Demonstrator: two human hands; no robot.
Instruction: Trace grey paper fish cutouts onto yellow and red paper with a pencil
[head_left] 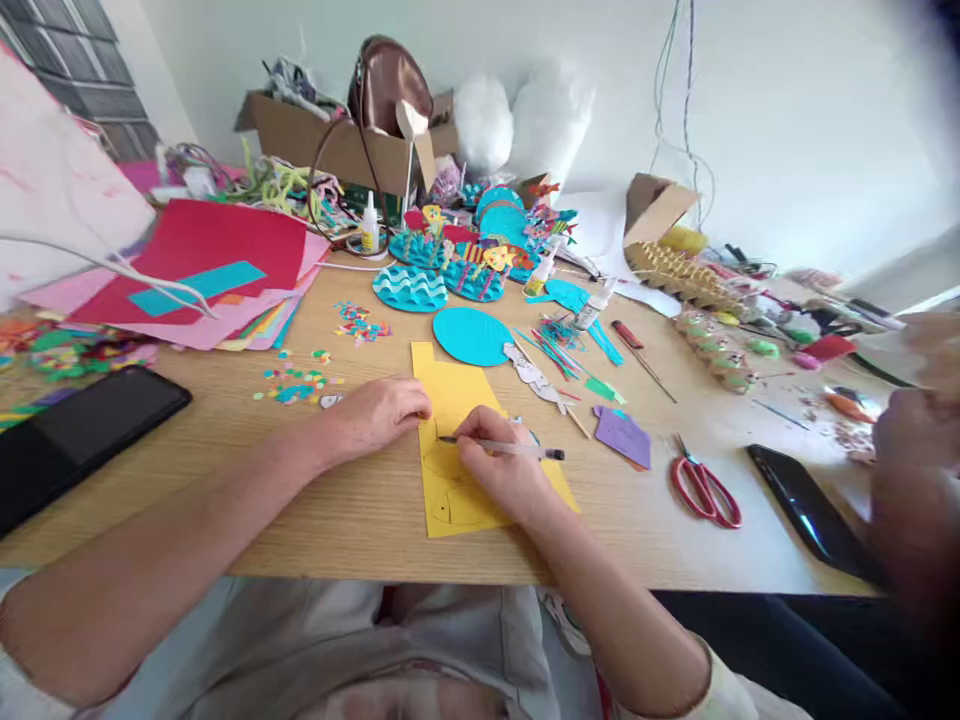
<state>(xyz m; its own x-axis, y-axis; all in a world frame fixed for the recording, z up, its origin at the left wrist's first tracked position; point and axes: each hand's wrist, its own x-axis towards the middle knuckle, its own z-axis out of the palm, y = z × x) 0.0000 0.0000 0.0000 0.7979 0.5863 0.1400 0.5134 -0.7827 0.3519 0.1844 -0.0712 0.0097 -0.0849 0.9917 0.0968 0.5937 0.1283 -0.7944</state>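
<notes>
The right hand (504, 462) grips a slim pen (517, 449), its tip on a yellow sheet (459, 385) lying flat at the table's near edge. A fish outline (456, 508) is drawn low on the sheet; the hand and wrist hide part of the paper. The left hand (381, 415) rests at the sheet's left edge, fingers curled; whether they pinch the paper cannot be told.

Just beyond the sheet lies a blue oval (471, 336), with a pale paper cutout (534, 378) beside it. Left of these are scattered paper dots (300, 382); farther left, a stack of red and pink sheets (262, 235) and a black phone (82, 435). To the right are a purple piece (624, 438), red-handled scissors (703, 490) and a second phone (814, 515). Behind the oval crowd blue decorated bases with colourful fish shapes, then a cardboard box (330, 140) bearing a brown bag (390, 85). Another person's blurred arm blocks the far right.
</notes>
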